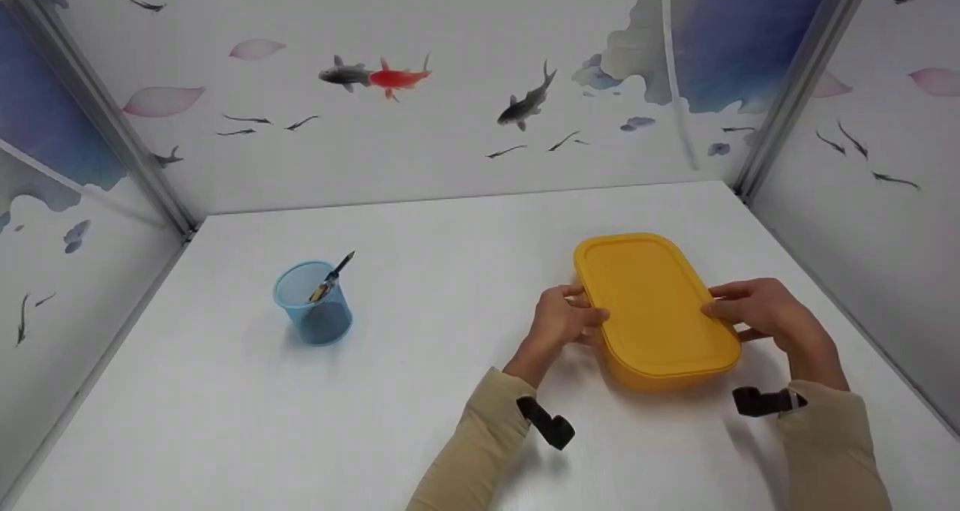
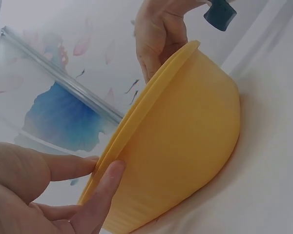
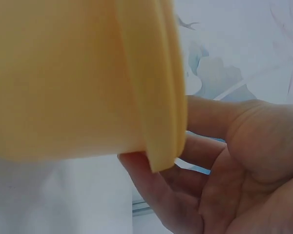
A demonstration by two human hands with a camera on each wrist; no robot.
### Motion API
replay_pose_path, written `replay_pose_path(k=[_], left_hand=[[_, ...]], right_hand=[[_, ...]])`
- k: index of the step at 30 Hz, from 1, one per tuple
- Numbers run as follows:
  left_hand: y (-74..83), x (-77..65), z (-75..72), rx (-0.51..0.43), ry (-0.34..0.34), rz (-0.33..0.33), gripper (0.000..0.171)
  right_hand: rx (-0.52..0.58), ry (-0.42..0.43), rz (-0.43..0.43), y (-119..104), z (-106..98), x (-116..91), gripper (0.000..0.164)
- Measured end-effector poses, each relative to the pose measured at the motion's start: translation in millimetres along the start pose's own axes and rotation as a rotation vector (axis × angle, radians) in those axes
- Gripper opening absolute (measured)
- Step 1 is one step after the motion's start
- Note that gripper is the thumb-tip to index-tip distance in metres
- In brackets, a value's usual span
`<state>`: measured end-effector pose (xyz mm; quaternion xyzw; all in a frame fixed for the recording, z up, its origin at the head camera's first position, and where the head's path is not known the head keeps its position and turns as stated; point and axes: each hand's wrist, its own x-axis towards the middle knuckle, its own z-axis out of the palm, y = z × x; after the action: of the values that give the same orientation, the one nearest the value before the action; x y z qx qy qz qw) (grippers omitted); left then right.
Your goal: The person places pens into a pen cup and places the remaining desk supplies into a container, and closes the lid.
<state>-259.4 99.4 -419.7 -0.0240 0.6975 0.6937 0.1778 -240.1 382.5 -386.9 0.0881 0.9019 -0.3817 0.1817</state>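
A yellow lidded plastic food box (image 1: 654, 305) stands on the right half of the white table, its lid (image 1: 637, 286) on top. At its left long side my left hand (image 1: 556, 317) pinches the rim, thumb on the lid's edge and fingers below. The left wrist view shows this left hand (image 2: 44, 190) with thumb and fingertip on either side of the rim. My right hand (image 1: 772, 316) pinches the opposite rim. In the right wrist view the right hand (image 3: 224, 165) has its thumb on the lid side and a finger under the rim. The box's contents are hidden.
A translucent blue cup (image 1: 324, 323) stands on the left of the table, with a dark pen-like item (image 1: 339, 269) leaning out of it. White panels painted with fish and petals (image 1: 450, 143) enclose the table (image 1: 420, 421) at back and sides.
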Motion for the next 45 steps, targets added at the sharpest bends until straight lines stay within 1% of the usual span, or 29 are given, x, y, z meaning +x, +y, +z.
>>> replay_pose_path(k=[4, 8, 12, 18, 22, 26, 29, 36, 42, 45], left_hand=[[-1.8, 3.0, -0.7, -0.008, -0.004, -0.01, 0.069], [-3.4, 5.6, -1.0, 0.013, 0.011, 0.006, 0.07], [-4.8, 7.5, -1.0, 0.018, 0.019, 0.021, 0.067], [-7.4, 8.6, -0.1, 0.006, 0.016, 0.04, 0.063], [-7.7, 9.0, -0.3, 0.0, 0.017, 0.034, 0.062], [-10.3, 12.4, -2.6, -0.021, -0.008, 0.029, 0.065], [-12.6, 14.7, -4.2, -0.048, -0.032, 0.013, 0.068], [-12.4, 15.0, -4.6, -0.072, -0.045, -0.024, 0.07], [-13.2, 15.0, -5.8, -0.097, -0.056, -0.039, 0.07], [-12.9, 14.4, -6.1, -0.094, -0.062, -0.041, 0.07]], right_hand=[[-0.007, -0.017, -0.01, 2.6, -0.9, 1.8, 0.079], [0.007, -0.002, -0.025, 3.7, 1.8, 5.6, 0.078], [0.062, 0.025, -0.035, 6.4, 5.9, 10.8, 0.077], [0.163, 0.018, -0.033, 13.6, 9.0, 15.6, 0.076], [0.211, 0.016, -0.045, 14.4, 9.4, 16.8, 0.073], [0.229, 0.002, -0.109, 14.3, 9.6, 17.1, 0.066], [0.243, -0.013, -0.143, 15.6, 10.0, 17.3, 0.062], [0.263, -0.036, -0.104, 15.0, 10.3, 19.8, 0.06], [0.275, -0.043, -0.107, 16.4, 10.3, 20.4, 0.06], [0.268, -0.034, -0.111, 15.9, 11.0, 19.4, 0.06]])
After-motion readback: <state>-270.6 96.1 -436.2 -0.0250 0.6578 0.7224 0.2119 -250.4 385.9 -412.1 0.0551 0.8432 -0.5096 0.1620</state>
